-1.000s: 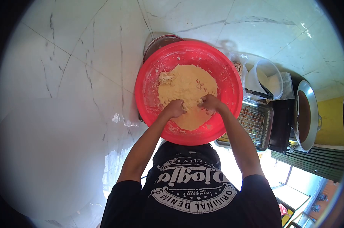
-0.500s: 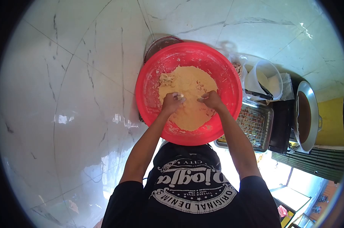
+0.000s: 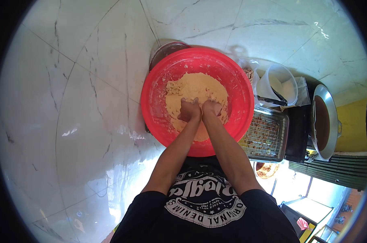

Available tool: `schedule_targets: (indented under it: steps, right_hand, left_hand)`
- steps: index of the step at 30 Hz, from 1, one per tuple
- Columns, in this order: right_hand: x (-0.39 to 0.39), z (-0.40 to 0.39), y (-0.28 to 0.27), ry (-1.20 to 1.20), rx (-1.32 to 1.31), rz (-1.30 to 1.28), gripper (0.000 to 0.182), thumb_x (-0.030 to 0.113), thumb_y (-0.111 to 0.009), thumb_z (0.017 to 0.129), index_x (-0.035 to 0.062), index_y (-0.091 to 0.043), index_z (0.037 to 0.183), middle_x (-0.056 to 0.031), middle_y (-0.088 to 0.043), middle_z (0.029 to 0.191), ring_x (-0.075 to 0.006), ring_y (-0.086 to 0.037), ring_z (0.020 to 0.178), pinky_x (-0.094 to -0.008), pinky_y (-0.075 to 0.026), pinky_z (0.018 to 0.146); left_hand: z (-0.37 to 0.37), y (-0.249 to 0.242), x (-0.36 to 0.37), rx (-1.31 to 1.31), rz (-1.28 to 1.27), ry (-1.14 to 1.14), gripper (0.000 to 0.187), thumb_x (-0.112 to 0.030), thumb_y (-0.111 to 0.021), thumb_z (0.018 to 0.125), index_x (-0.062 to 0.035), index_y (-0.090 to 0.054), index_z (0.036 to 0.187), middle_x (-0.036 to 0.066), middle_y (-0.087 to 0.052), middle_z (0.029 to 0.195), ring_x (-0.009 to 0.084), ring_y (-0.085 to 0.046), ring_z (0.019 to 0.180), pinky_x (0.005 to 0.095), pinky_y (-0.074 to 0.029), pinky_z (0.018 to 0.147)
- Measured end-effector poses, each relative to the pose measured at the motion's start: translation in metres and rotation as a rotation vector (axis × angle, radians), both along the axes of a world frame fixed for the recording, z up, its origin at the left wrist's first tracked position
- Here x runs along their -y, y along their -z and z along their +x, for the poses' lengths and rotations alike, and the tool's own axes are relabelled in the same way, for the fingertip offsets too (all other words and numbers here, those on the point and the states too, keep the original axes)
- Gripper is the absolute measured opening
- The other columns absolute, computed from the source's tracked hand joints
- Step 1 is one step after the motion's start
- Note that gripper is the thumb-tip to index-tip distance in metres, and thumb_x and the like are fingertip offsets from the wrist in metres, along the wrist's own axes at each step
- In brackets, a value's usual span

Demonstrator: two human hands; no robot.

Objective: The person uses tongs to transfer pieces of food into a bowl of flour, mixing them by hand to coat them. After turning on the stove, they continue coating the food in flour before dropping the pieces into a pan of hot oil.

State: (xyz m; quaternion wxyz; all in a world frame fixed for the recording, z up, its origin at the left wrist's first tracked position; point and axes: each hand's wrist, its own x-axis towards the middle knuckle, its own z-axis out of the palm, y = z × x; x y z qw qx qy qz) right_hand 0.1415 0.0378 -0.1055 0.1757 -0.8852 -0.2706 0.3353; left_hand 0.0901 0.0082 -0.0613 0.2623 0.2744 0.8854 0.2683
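A wide red basin [image 3: 152, 117] holds a mound of pale yellow flour [image 3: 208, 83], with a patch of coarser crumbs on its left side. My left hand [image 3: 189, 110] is down in the flour near the middle. Right beside it, my right hand [image 3: 212, 108] is pressed into the same mound, and the two wrists touch or nearly touch. Both hands are dusted with flour. Their fingers are bent and partly hidden, so how far they close, or what they hold, does not show.
Under the basin's upper left edge shows a round metal rim [image 3: 167, 49]. To the right stand a clear plastic tub [image 3: 287, 77] with a black handle, a wire rack over a tray [image 3: 268, 135] and a large metal wok [image 3: 333, 121] of brown liquid. White marbled tiles [image 3: 98, 81] surround the basin.
My hands have come together from apart and gone deeper into the flour, wrists now side by side. The view has shifted slightly, so the basin appears a little further left.
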Motion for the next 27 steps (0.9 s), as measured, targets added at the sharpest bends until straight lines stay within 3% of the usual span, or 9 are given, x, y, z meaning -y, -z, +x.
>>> schedule_targets:
  steps: [3, 6, 7, 9, 12, 16, 19, 24, 27]
  right_hand:
    - [0.006, 0.024, 0.009, -0.053, -0.401, 0.19, 0.042, 0.032, -0.041, 0.091, -0.0035, -0.057, 0.108, -0.0182, -0.054, 0.12, -0.0297, -0.051, 0.112, -0.0418, -0.043, 0.088]
    - [-0.002, -0.003, 0.032, 0.0, 0.023, -0.104, 0.044, 0.035, -0.049, 0.089, -0.0049, -0.057, 0.107, -0.0174, -0.053, 0.121, -0.0328, -0.051, 0.111, -0.0422, -0.04, 0.091]
    - [-0.002, -0.003, 0.026, -0.005, 0.023, -0.099, 0.044, 0.035, -0.049, 0.089, -0.0049, -0.057, 0.107, -0.0174, -0.053, 0.121, -0.0328, -0.051, 0.111, -0.0422, -0.04, 0.091]
    - [0.009, 0.006, 0.012, 0.168, -0.426, 0.146, 0.043, 0.033, -0.055, 0.086, -0.0041, -0.057, 0.108, -0.0182, -0.054, 0.12, -0.0321, -0.052, 0.109, -0.04, -0.038, 0.093]
    - [-0.003, 0.022, 0.057, 0.177, -0.338, 0.174, 0.036, 0.028, -0.059, 0.085, -0.0006, -0.059, 0.107, -0.0172, -0.061, 0.109, -0.0278, -0.059, 0.1, -0.0382, -0.039, 0.092]
    - [0.011, -0.001, -0.006, -0.001, -0.35, 0.127, 0.035, 0.028, -0.057, 0.086, 0.0024, -0.059, 0.109, -0.0157, -0.058, 0.113, -0.0278, -0.055, 0.105, -0.0401, -0.04, 0.09]
    - [0.01, 0.001, -0.003, 0.201, -0.514, 0.187, 0.033, 0.027, -0.058, 0.085, 0.0018, -0.06, 0.107, -0.0142, -0.061, 0.107, -0.0271, -0.057, 0.099, -0.0397, -0.043, 0.087]
    - [0.011, -0.02, 0.0, 0.033, -0.126, 0.13, 0.027, 0.023, -0.058, 0.084, 0.001, -0.063, 0.099, -0.0135, -0.065, 0.089, -0.0269, -0.062, 0.08, -0.0349, -0.047, 0.077]
    - [0.008, -0.024, -0.006, -0.075, -0.389, 0.193, 0.03, 0.024, -0.059, 0.084, -0.0011, -0.062, 0.1, -0.0157, -0.065, 0.094, -0.0277, -0.062, 0.085, -0.0362, -0.047, 0.077]
  left_hand:
    - [-0.022, 0.01, 0.003, 0.079, 0.074, -0.025, 0.04, -0.033, -0.068, 0.076, -0.0105, -0.058, 0.108, 0.007, -0.068, 0.087, 0.0233, -0.064, 0.085, 0.0363, -0.036, 0.085]
    - [-0.008, 0.017, 0.005, 0.074, 0.114, 0.02, 0.038, -0.033, -0.066, 0.077, -0.0123, -0.059, 0.108, 0.005, -0.068, 0.087, 0.0223, -0.064, 0.084, 0.0376, -0.034, 0.086]
    - [-0.003, 0.017, 0.001, -0.003, 0.088, 0.096, 0.036, -0.031, -0.066, 0.078, -0.0126, -0.059, 0.108, 0.004, -0.068, 0.086, 0.0216, -0.064, 0.083, 0.0387, -0.034, 0.087]
    - [-0.01, 0.018, 0.003, -0.059, 0.142, 0.104, 0.034, -0.031, -0.065, 0.078, -0.0127, -0.06, 0.106, 0.004, -0.068, 0.087, 0.0216, -0.063, 0.083, 0.0397, -0.033, 0.088]
    - [-0.019, 0.013, 0.001, -0.093, 0.17, 0.044, 0.031, -0.032, -0.064, 0.078, -0.0124, -0.061, 0.101, 0.003, -0.068, 0.085, 0.0217, -0.063, 0.082, 0.0397, -0.033, 0.085]
    - [-0.003, 0.025, 0.001, -0.159, 0.066, 0.017, 0.029, -0.034, -0.065, 0.077, -0.0124, -0.062, 0.097, 0.003, -0.068, 0.082, 0.0214, -0.064, 0.079, 0.0385, -0.036, 0.079]
    - [-0.018, 0.027, 0.002, -0.131, 0.192, 0.036, 0.029, -0.035, -0.066, 0.077, -0.0118, -0.064, 0.095, 0.003, -0.068, 0.082, 0.0214, -0.064, 0.077, 0.0374, -0.037, 0.077]
    - [-0.016, 0.017, 0.01, -0.03, 0.139, 0.055, 0.027, -0.034, -0.064, 0.078, -0.0108, -0.064, 0.092, 0.005, -0.068, 0.083, 0.024, -0.064, 0.077, 0.039, -0.039, 0.077]
    - [-0.024, 0.01, 0.007, -0.007, 0.186, -0.004, 0.026, -0.033, -0.062, 0.08, -0.0094, -0.063, 0.092, 0.006, -0.068, 0.085, 0.026, -0.064, 0.078, 0.0407, -0.042, 0.076]
